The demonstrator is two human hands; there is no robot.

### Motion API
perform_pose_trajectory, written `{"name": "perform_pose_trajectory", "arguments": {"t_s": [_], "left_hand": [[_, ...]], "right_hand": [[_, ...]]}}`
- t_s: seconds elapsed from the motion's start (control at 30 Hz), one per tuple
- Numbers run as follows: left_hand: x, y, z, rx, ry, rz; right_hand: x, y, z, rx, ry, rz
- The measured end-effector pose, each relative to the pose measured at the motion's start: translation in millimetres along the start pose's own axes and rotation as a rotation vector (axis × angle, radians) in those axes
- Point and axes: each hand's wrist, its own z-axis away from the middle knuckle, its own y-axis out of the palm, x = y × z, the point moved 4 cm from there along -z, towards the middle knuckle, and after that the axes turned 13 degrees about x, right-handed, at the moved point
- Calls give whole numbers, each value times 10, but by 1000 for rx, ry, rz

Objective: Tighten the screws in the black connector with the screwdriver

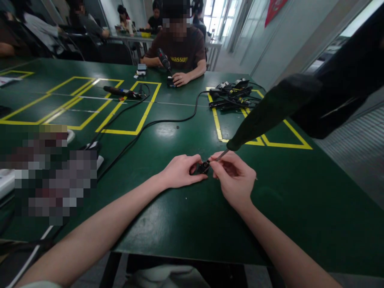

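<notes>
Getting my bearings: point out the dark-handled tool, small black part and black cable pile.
Dark-handled tool [267, 114]: head view, middle of handle.
Small black part [205, 167]: head view, visible middle.
Black cable pile [231, 103]: head view, near middle.

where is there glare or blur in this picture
Head view: pale glare on the green tabletop; head view: washed-out bright windows behind; head view: the looming dark-handled tool looks soft; head view: the small dark part is hard to make out.
</notes>
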Motion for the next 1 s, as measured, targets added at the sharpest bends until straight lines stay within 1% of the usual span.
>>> {"name": "perform_pose_trajectory", "arguments": {"t_s": [0.17, 0.33, 0.47, 0.53, 0.67, 0.73, 0.83, 1.0], "left_hand": [[11, 2, 4, -3, 4, -8], [10, 2, 3, -2, -16, -36], [-2, -6, 10, -28, -12, -60], [-4, -7, 12, -33, -9, -60], [12, -2, 9, -20, -17, -41], [23, 1, 7, -18, -18, -35], [37, 5, 7, -20, -14, -40], [52, 10, 7, -27, -16, -49]], "right_hand": [[44, -2, -23, -11, -42, 55], [25, -4, 10, -13, -19, 78], [-13, 2, 36, -11, -11, 45], [7, 5, 19, -6, -35, 39], [108, -6, -35, -49, -130, 91], [131, -3, -51, -55, -143, 100], [108, 5, -45, -58, -115, 64], [23, 8, -30, -51, -14, 43]]}}
